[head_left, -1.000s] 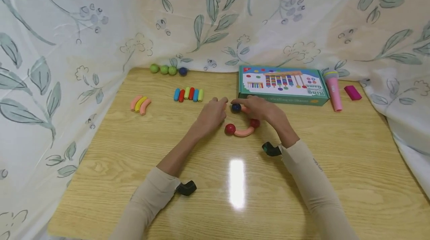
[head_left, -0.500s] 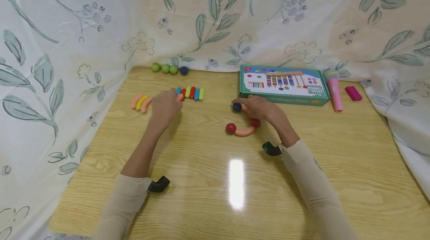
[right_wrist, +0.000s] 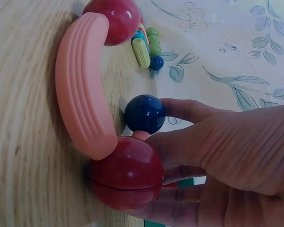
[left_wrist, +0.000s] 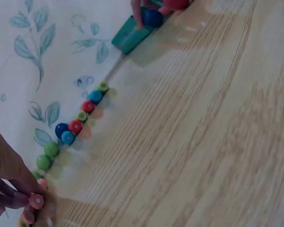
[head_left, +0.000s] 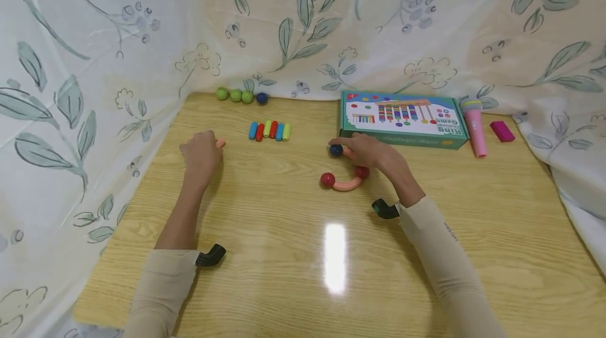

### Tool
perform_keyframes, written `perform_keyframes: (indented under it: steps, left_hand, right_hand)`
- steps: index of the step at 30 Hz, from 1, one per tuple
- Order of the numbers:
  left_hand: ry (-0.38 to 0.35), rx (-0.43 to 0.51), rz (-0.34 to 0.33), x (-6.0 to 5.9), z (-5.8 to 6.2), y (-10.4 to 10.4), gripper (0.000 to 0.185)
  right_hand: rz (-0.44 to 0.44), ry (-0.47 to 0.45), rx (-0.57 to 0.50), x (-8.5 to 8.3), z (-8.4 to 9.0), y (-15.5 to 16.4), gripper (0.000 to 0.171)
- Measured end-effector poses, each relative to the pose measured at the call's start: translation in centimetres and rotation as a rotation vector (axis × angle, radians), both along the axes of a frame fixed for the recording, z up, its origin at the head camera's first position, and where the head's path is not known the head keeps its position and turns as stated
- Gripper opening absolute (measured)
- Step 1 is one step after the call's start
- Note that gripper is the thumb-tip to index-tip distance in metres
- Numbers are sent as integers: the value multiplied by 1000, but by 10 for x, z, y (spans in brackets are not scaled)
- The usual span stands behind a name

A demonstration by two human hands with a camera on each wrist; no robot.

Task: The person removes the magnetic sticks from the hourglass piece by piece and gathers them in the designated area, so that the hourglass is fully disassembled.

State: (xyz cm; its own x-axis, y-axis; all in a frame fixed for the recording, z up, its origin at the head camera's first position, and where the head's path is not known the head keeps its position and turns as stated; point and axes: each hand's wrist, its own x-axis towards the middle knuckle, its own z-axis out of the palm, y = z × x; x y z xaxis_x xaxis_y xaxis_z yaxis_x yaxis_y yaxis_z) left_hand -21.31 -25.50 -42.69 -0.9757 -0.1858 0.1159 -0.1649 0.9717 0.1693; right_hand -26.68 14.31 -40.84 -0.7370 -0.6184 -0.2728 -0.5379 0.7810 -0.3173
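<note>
Gripping a curved pink piece [head_left: 351, 153] with my right hand [head_left: 374, 152], I have my fingers curled over it on the desk [head_left: 303, 254]; a dark blue ball [head_left: 336, 150] sits on its free end, just past my fingertips. Against the heel side of that hand lies a red ball [head_left: 362, 172], joined by a second curved pink piece [head_left: 346, 185] to another red ball [head_left: 327, 180] nearer my body. The right wrist view shows the first red ball [right_wrist: 125, 171] touching my palm and the ribbed pink curve [right_wrist: 80, 113] running away from it.

My left hand [head_left: 201, 152] lies well to the other side, fingers bent down onto a small group of curved pieces, of which one pink end [head_left: 220, 143] sticks out beside my knuckles. In the left wrist view my fingertips [left_wrist: 16, 197] pinch the round end of one pink piece [left_wrist: 36, 201], with another just beneath it.

Beyond my left hand, toward the middle, a row of short coloured tubes [head_left: 270, 131] lies side by side. Farther on, at the curtain, three green balls [head_left: 234, 95] and a blue ball [head_left: 262, 98] stand in a line. Behind my right hand rests the ring game box [head_left: 402, 120], then a pink toy microphone [head_left: 475, 125] and a magenta block [head_left: 502, 131] at its outer side.
</note>
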Motion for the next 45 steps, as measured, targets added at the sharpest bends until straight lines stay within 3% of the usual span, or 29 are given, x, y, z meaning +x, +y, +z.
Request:
perform_keyframes:
  steps: [3,8,11,16,24,30,35,38,42,45]
  left_hand:
    - [4,18,32,-1,-3,-2,38]
    - [-3,78,88,-3,-5,-13,64]
    - [-33,157,74,-4,-2,-21,71]
    - [-120,271,56,-2,3,-27,65]
    - [-183,238,134,-2,6,-22,68]
    - [-117,184,129,-2,8,-10,69]
    - [-30,114,4,-7,14,32,72]
    - [-21,138,-160,-9,19,75,70]
    - [-125,276,-446,-13,12,137,64]
    - [-222,334,-574,-18,0,173,61]
  right_hand:
    - [-4,-7,-4,0,0,1,44]
    - [-5,-6,-6,-1,0,1,44]
    - [-4,-4,-8,-1,0,1,44]
    - [-4,-7,4,-1,0,1,44]
    - [1,-13,2,-1,1,2,45]
    - [18,-19,3,-1,-1,2,45]
    - [1,-33,-5,0,1,0,46]
    - [-11,-35,-45,-2,1,0,47]
    - [1,-13,-98,-3,0,2,44]
    - [21,1,-115,-4,-1,1,40]
